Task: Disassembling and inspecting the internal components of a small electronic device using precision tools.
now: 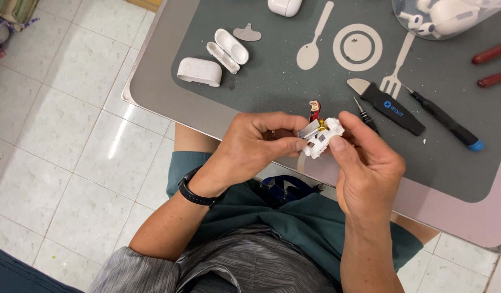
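Both of my hands hold a small white plastic inner part [322,137] with metal contacts and a red bit on top, just above the table's near edge. My left hand [256,146] pinches its left side with thumb and fingers. My right hand [364,163] grips its right side; a small black screwdriver [366,115] shows behind those fingers, and whether the hand holds it I cannot tell. A black band is on my left wrist.
On the dark grey mat [272,81] lie a white shell piece [199,71], two white halves [228,50], a black pry tool [388,106], a blue-tipped screwdriver [448,122] and red handles [492,53]. A clear container [443,16] holding earbuds stands at the back right. Tiled floor lies left.
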